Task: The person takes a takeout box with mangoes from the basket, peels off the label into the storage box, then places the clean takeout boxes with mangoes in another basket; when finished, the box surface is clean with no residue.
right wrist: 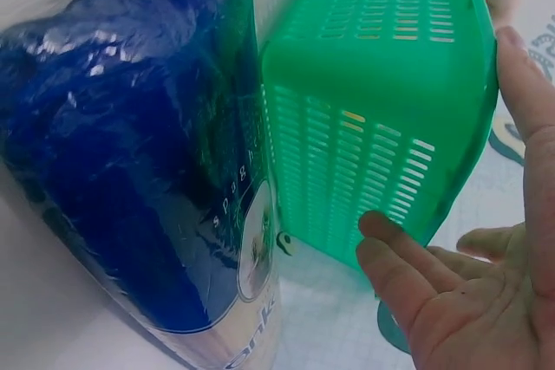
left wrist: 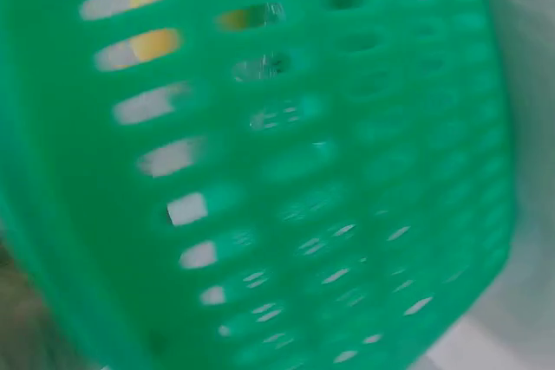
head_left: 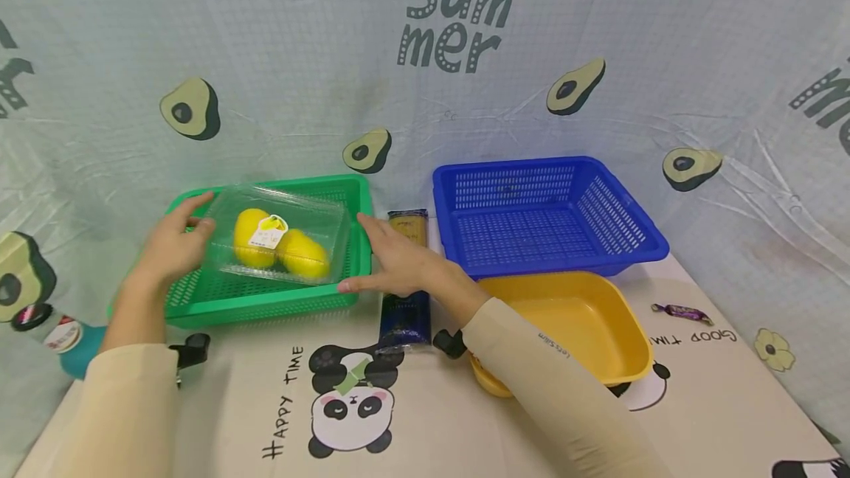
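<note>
A green basket (head_left: pixel 265 308) stands at the left with a clear plastic box (head_left: pixel 319 205) in it, tilted. Inside the box are two yellow fruits (head_left: pixel 303 254) and a white price tag (head_left: pixel 265 237). My left hand (head_left: pixel 174 242) is at the basket's left side, by the box's left end, with its fingers loosely extended. On the opposite side, my right hand (head_left: pixel 401 257) has its fingers spread. Its fingertips touch the basket's outer wall (right wrist: pixel 364 153) in the right wrist view. Only the green mesh wall (left wrist: pixel 286 162) fills most of the left wrist view.
A blue spaghetti packet (head_left: pixel 406 319) lies right of the green basket. Beyond it are a blue basket (head_left: pixel 518 231) and, in front, a yellow basin (head_left: pixel 564 330). A purple-wrapped candy (head_left: pixel 684 313) lies far right. At the left edge is a bottle with blue contents (head_left: pixel 73 345).
</note>
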`<state>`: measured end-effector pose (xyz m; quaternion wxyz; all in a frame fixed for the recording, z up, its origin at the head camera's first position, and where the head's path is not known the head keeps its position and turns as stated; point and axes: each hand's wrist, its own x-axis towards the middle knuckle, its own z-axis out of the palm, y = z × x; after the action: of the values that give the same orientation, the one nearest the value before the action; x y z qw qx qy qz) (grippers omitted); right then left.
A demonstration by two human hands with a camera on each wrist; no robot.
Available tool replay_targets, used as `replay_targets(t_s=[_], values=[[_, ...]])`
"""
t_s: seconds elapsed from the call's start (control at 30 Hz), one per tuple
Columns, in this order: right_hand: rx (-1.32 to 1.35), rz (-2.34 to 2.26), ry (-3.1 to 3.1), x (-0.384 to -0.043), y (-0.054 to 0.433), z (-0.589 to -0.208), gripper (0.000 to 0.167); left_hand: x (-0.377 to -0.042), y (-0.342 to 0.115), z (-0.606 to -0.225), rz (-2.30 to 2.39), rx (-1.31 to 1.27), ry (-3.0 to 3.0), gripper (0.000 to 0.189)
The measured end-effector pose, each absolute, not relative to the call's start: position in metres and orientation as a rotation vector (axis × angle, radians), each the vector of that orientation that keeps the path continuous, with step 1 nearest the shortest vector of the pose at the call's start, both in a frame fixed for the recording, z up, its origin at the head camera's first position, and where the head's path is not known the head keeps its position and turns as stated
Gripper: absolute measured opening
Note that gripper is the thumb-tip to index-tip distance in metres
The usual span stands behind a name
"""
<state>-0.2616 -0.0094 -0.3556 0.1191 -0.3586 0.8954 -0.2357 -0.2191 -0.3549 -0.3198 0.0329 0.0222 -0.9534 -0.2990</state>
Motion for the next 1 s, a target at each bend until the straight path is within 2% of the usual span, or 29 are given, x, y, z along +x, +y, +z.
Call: replay_targets(t_s=[0.17,0.33,0.63,1.0], values=[[-1.064,-0.674,2.636,-0.262,-0.009,-0.354,0.116,-0.215,-0.349,-0.300,-0.877,0.040,-2.872,0.058],[-1.096,-0.616,2.641,-0.260,-0.008,-0.354,0.107,-0.206,-0.342,-0.283,-0.824,0.037,-2.793,0.055],[-1.137,-0.593,2.610,-0.259,-0.005,-0.353,0.100,-0.175,-0.332,-0.254,-0.845,0.112,-2.682,0.056],[-1.176,-0.571,2.567,-0.255,0.008,-0.348,0.096,-0.131,-0.326,-0.254,-0.899,0.165,-2.590,0.054]])
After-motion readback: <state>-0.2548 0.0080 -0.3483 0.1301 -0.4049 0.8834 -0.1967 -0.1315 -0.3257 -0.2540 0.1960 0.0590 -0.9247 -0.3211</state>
